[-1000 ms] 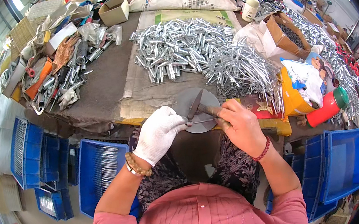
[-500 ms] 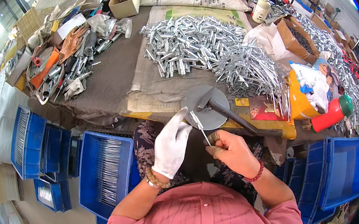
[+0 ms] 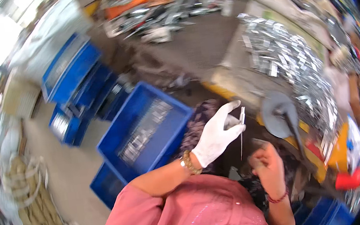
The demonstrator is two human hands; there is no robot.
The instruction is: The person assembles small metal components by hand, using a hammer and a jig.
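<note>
My left hand (image 3: 219, 135), in a white glove, is closed on a thin metal rod with a thicker silver sleeve (image 3: 242, 116) at its upper end. The rod's thin end points down toward my lap. To the right of it, my bare right hand (image 3: 267, 164) has its fingers curled, apart from the rod. Blur hides what, if anything, is in those fingers. Beyond my hands, at the bench edge, sits a round grey metal disc (image 3: 271, 123) with a hammer (image 3: 294, 136) lying across it.
A blue bin (image 3: 175, 108) with rows of metal rods stands left of my lap, more stacked blue bins (image 3: 65, 72) behind it. Silver sleeves and rods (image 3: 278, 51) are heaped on the bench. Tools (image 3: 168, 12) lie at the back; a red jar (image 3: 349, 180) is at right.
The view has swung left and blurred, bringing the blue bins nearer the middle. My right hand has let go of the rod's thin end; my left hand has carried the rod away from the disc.
</note>
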